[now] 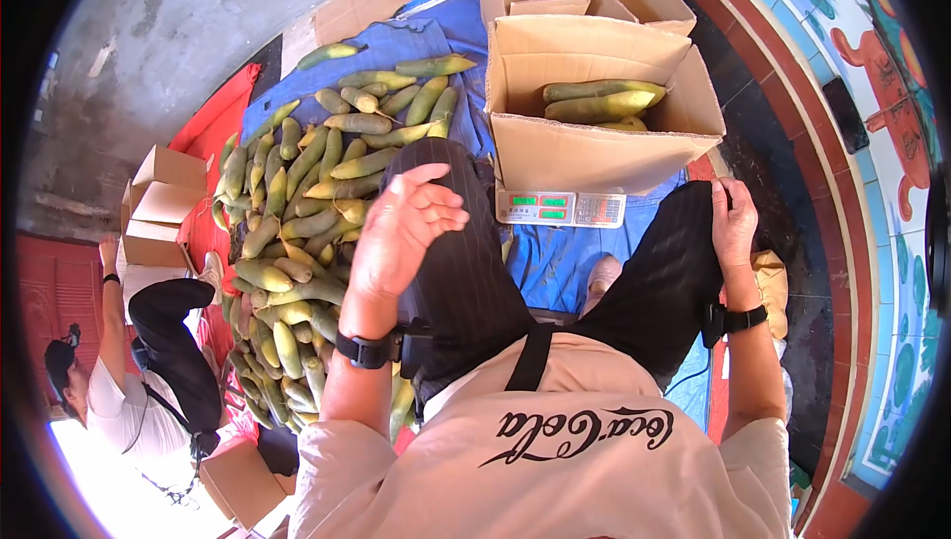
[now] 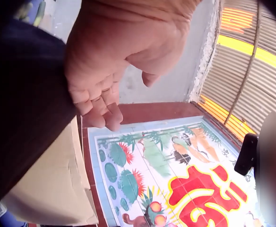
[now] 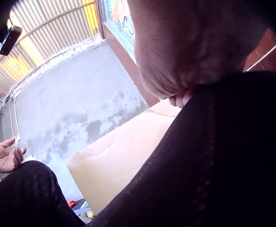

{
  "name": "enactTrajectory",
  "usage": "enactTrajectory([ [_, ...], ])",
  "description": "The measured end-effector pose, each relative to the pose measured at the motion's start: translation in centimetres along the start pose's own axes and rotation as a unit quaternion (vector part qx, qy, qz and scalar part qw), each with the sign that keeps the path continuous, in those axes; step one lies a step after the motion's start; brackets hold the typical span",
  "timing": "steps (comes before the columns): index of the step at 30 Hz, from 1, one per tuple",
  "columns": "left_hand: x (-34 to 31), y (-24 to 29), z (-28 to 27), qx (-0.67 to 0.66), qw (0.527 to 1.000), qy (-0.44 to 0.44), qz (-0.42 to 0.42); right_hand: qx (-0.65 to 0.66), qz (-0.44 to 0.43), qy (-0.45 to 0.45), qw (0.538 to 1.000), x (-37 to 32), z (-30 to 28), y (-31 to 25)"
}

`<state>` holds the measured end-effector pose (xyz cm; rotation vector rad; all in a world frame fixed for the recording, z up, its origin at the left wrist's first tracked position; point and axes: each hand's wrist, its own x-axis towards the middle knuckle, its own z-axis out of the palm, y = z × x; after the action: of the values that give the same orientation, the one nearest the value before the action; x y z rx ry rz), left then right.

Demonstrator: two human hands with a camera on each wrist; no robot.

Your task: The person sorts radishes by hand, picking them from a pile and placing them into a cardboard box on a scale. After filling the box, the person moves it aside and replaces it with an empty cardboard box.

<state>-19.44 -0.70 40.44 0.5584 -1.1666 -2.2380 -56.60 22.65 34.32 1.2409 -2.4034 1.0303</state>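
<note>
Green radishes (image 1: 309, 226), heaped left of the carton (image 1: 599, 158), long axes mixed; left hand (image 1: 404, 232) nearer, empty, fingers loose; right hand (image 1: 733, 225) empty, resting on the knee (image 1: 684, 237) at carton's near right.

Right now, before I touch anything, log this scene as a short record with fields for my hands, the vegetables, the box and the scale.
Left hand: near the left knee, palm showing, holding nothing
Right hand: resting on the right knee
Vegetable pile: long, green, partly on a blue sheet, left of the box
Open box: similar vegetables inside
Scale: display lit green, digits unreadable
</note>
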Motion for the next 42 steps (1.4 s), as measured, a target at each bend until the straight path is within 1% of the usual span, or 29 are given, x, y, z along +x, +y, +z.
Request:
enactTrajectory([
  [3,-1.5,1.5,-2.6,-0.014,0.994,0.069,0.083,0.017,-0.015,0.001,1.0,-0.1,0.0,0.5],
  [4,-2.2,2.0,-4.0,-0.025,0.991,0.09,0.09,0.022,-0.024,0.001,0.999,-0.2,0.0,0.7],
  [7,-4.8,2.1,-9.2,0.027,0.967,0.236,0.094,0.006,-0.029,0.001,1.0,-0.3,0.2,1.4],
  [8,-5.7,1.9,-11.0,0.029,0.964,0.246,0.095,0.002,-0.031,0.001,1.0,-0.3,0.2,1.5],
  [9,-6.7,1.5,-12.8,0.08,0.937,0.335,0.061,0.002,-0.022,-0.006,1.0,-0.3,0.1,1.1],
  [10,-7.7,0.9,-14.6,0.128,0.899,0.419,0.025,-0.005,-0.014,-0.015,1.0,-0.4,0.1,1.6],
  [11,-8.9,0.1,-16.6,0.127,0.896,0.424,0.025,-0.013,-0.014,-0.016,1.0,-0.4,0.0,1.4],
  [13,-11.2,-2.2,-20.3,0.158,0.852,0.497,-0.044,-0.028,-0.017,-0.017,0.999,-0.4,0.1,1.6],
  [14,-12.2,-3.6,-21.8,0.156,0.851,0.499,-0.045,-0.027,-0.019,-0.02,0.999,-0.3,0.1,1.7],
  [15,-13.2,-5.0,-23.2,0.16,0.836,0.52,-0.07,-0.032,-0.019,-0.021,0.999,-0.3,0.1,1.8],
  [16,-13.8,-6.0,-24.1,0.164,0.821,0.539,-0.094,-0.036,-0.019,-0.023,0.999,-0.2,0.1,1.7],
  [17,-14.3,-7.1,-25.0,0.163,0.819,0.542,-0.096,-0.038,-0.005,-0.026,0.999,-0.2,0.1,1.4],
  [19,-15.0,-9.0,-26.1,0.164,0.786,0.581,-0.133,-0.041,-0.005,-0.031,0.999,-0.2,0.2,1.2],
  [20,-15.3,-9.8,-26.8,0.161,0.784,0.584,-0.134,-0.045,-0.005,-0.032,0.998,-0.1,0.3,1.2],
  [23,-16.1,-11.8,-29.9,0.124,0.749,0.63,-0.165,-0.051,-0.011,-0.042,0.998,0.1,0.4,1.3],
  [24,-16.3,-12.1,-31.0,0.123,0.748,0.631,-0.165,-0.051,-0.014,-0.045,0.998,0.2,0.4,1.2],
  [26,-16.9,-12.0,-33.5,0.137,0.722,0.665,-0.131,-0.051,-0.014,-0.05,0.997,0.3,0.5,1.0],
  [27,-17.6,-12.5,-36.4,0.137,0.721,0.666,-0.132,-0.053,-0.014,-0.054,0.997,0.3,0.6,0.9],
  [28,-18.1,-13.0,-39.2,0.226,0.679,0.696,-0.062,-0.053,-0.015,-0.055,0.997,0.4,0.6,0.7],
  [29,-18.6,-13.6,-42.0,0.319,0.619,0.718,-0.002,-0.059,-0.015,-0.056,0.997,0.4,0.6,0.5],
  [30,-17.3,-11.1,-39.1,0.372,0.569,0.733,-0.033,-0.065,-0.015,-0.056,0.996,0.5,0.6,0.4],
  [32,-14.4,-5.4,-32.0,0.46,0.453,0.756,-0.104,-0.068,-0.022,-0.057,0.996,0.5,0.7,0.6],
  [34,-13.5,-4.1,-32.4,0.465,0.474,0.738,-0.121,-0.07,-0.027,-0.057,0.996,0.6,0.8,0.8],
  [35,-13.3,-3.5,-32.6,0.472,0.493,0.718,-0.137,-0.075,-0.021,-0.066,0.995,0.6,0.8,0.8],
  [36,-13.1,-3.4,-33.1,0.471,0.493,0.718,-0.136,-0.08,-0.014,-0.074,0.994,0.6,0.9,0.8],
  [38,-12.6,-3.4,-33.9,0.422,0.488,0.753,-0.131,-0.082,-0.015,-0.074,0.994,0.6,1.0,0.7],
  [39,-12.1,-3.7,-34.3,0.374,0.479,0.785,-0.121,-0.081,-0.015,-0.075,0.994,0.6,1.0,0.6],
  [40,-12.0,-4.1,-34.4,0.375,0.48,0.784,-0.122,-0.083,-0.014,-0.075,0.994,0.7,1.0,0.5],
  [42,-11.3,-5.6,-34.0,0.257,0.532,0.803,-0.077,-0.076,-0.045,-0.068,0.994,0.7,1.1,0.1],
])
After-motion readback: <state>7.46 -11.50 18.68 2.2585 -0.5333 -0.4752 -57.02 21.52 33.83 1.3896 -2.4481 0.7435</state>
